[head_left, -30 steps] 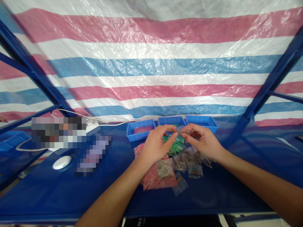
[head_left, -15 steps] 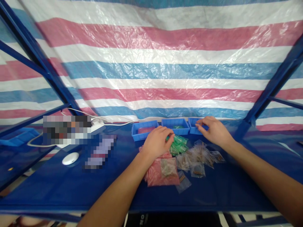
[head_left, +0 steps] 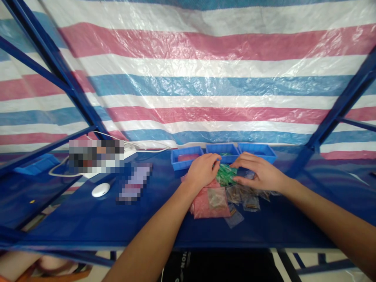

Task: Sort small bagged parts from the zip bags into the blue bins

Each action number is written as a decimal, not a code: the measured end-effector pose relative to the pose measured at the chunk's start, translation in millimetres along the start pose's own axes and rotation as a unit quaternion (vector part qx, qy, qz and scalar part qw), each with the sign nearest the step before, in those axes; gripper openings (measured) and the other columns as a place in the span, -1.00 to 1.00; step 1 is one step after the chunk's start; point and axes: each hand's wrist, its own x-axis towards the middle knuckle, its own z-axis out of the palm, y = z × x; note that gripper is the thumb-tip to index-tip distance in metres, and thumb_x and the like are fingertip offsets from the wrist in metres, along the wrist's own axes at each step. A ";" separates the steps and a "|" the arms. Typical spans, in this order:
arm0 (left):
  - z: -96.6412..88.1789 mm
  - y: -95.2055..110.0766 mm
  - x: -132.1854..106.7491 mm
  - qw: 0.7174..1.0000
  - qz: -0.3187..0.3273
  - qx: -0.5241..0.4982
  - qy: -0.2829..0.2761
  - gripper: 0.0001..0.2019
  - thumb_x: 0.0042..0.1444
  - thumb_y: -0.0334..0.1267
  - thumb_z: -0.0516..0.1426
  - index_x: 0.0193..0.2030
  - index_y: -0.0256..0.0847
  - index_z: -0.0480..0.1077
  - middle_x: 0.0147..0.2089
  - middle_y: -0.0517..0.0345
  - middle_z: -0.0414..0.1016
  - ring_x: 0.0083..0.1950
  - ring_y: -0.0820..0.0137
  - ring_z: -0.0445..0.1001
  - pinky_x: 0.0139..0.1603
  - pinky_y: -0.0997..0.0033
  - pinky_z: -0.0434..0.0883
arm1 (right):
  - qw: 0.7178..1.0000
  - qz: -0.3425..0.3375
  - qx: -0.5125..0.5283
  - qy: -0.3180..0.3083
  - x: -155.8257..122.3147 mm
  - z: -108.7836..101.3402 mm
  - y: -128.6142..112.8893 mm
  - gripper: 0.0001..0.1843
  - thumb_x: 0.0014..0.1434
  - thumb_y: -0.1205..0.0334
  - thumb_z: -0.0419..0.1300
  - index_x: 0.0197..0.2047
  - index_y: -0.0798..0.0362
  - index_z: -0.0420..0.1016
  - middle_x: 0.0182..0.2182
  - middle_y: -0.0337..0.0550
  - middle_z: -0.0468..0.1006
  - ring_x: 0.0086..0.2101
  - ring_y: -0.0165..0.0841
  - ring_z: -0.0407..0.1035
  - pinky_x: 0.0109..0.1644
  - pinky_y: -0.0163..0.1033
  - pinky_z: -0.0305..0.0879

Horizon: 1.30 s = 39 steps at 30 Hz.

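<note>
My left hand [head_left: 202, 169] rests at the left edge of the pile of green plastic packets [head_left: 225, 174]. Its fingers are curled close together, and what they hold, if anything, is hidden. At the right side of the same pile, my right hand [head_left: 261, 172] has its thumb and fingers apart, with nothing visibly gripped. Below my left hand lie pink plastic bags [head_left: 202, 205], with a small clear bag [head_left: 217, 197] on top. Small clear bags of brownish pins [head_left: 251, 201] spread under and in front of my right hand.
Behind the hands stand a blue bin with pink contents [head_left: 187, 158], a blue bin with green contents [head_left: 222, 149] and a right-hand blue bin [head_left: 266, 152]. Leftward are a white oval object [head_left: 100, 190], a blurred-out purple item [head_left: 136, 182] and a white power strip with cables [head_left: 129, 152].
My right hand has come down and left from the right-hand bin to the green packets, its fingers spreading. My left hand stays by the packets. The whole view has shifted slightly.
</note>
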 end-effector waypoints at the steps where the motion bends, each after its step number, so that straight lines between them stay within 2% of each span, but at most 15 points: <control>1: -0.4 0.4 -0.1 1.000 0.002 0.003 -0.001 -0.75 0.42 -0.26 0.04 0.07 -0.13 0.51 0.03 0.05 0.65 0.10 0.23 0.60 0.19 0.22 0.50 | 1.000 -0.010 0.008 -0.014 1.3 2.2 -4.6 -0.56 0.31 0.01 0.34 0.21 -0.09 0.52 0.02 0.02 0.60 0.03 -0.06 0.49 0.13 0.06 0.46; 3: -1.1 1.4 -0.3 1.000 0.006 0.010 -0.007 -0.76 0.42 -0.27 0.05 0.08 -0.13 0.51 0.03 0.05 0.65 0.09 0.23 0.60 0.17 0.21 0.51 | 0.999 -0.022 0.021 -0.038 2.9 6.8 -10.5 -0.43 0.26 -0.02 0.38 0.28 -0.09 0.47 0.17 0.06 0.53 0.14 -0.02 0.44 0.25 0.10 0.42; 5: -1.7 2.4 -0.5 1.000 0.008 0.016 -0.011 -0.77 0.40 -0.29 0.06 0.07 -0.13 0.51 0.02 0.05 0.65 0.07 0.22 0.60 0.15 0.21 0.51 | 0.998 -0.019 0.033 -0.057 3.1 11.2 -11.6 -0.40 0.26 -0.02 0.38 0.31 -0.10 0.45 0.21 0.06 0.51 0.18 -0.02 0.42 0.29 0.11 0.40; 11: -2.1 3.5 -1.2 1.000 0.010 0.024 -0.008 -0.80 0.40 -0.29 0.06 0.01 -0.14 0.51 -0.04 0.04 0.64 0.01 0.21 0.59 0.10 0.19 0.51 | 0.997 0.027 0.051 -0.056 0.7 18.2 -0.6 -0.68 0.41 0.12 0.19 0.18 -0.13 0.55 0.09 -0.02 0.59 0.09 -0.11 0.50 0.22 0.05 0.47; 15: -3.5 4.5 -0.9 1.000 0.012 0.028 -0.009 -0.80 0.40 -0.27 0.07 0.02 -0.15 0.51 -0.06 0.03 0.64 -0.01 0.21 0.59 0.07 0.21 0.51 | 0.997 0.031 0.057 -0.052 0.2 18.7 1.4 -0.67 0.38 0.09 0.23 0.17 -0.11 0.56 0.11 0.00 0.58 0.12 -0.08 0.49 0.24 0.07 0.46; 21: -5.0 6.7 -1.0 1.000 0.011 0.015 -0.007 -0.78 0.41 -0.23 0.06 0.01 -0.16 0.53 -0.09 0.05 0.63 -0.03 0.23 0.58 0.04 0.24 0.51 | 0.996 0.039 0.058 -0.049 -1.4 23.3 6.4 -0.46 0.24 -0.04 0.38 0.23 -0.10 0.53 0.16 0.04 0.54 0.16 -0.02 0.46 0.30 0.11 0.41; 30: -4.9 8.0 -0.9 1.000 0.009 -0.008 0.008 -0.79 0.40 -0.23 0.08 -0.03 -0.17 0.55 -0.12 0.06 0.64 -0.07 0.27 0.59 0.04 0.28 0.49 | 0.998 0.005 0.049 -0.025 -3.1 22.3 7.2 -0.63 0.34 0.23 0.23 0.20 -0.08 0.52 0.04 0.01 0.57 0.05 -0.11 0.51 0.21 0.06 0.46; 36: -6.3 8.4 0.8 1.000 0.020 -0.008 0.009 -0.78 0.40 -0.24 0.08 -0.04 -0.18 0.56 -0.12 0.06 0.64 -0.07 0.28 0.59 0.06 0.27 0.50 | 0.999 0.023 0.030 -0.004 -5.1 22.8 11.7 -0.77 0.36 0.21 0.21 0.06 -0.04 0.55 0.00 0.01 0.55 0.00 -0.14 0.52 0.18 0.04 0.49; 39: -6.9 9.7 0.7 1.000 0.022 -0.007 0.007 -0.77 0.40 -0.23 0.07 -0.02 -0.17 0.56 -0.09 0.05 0.64 -0.03 0.27 0.60 0.10 0.26 0.50 | 0.999 0.022 0.033 -0.001 -6.8 25.2 18.4 -0.72 0.37 0.20 0.20 0.11 -0.06 0.57 0.10 0.03 0.53 0.10 -0.11 0.50 0.25 0.08 0.46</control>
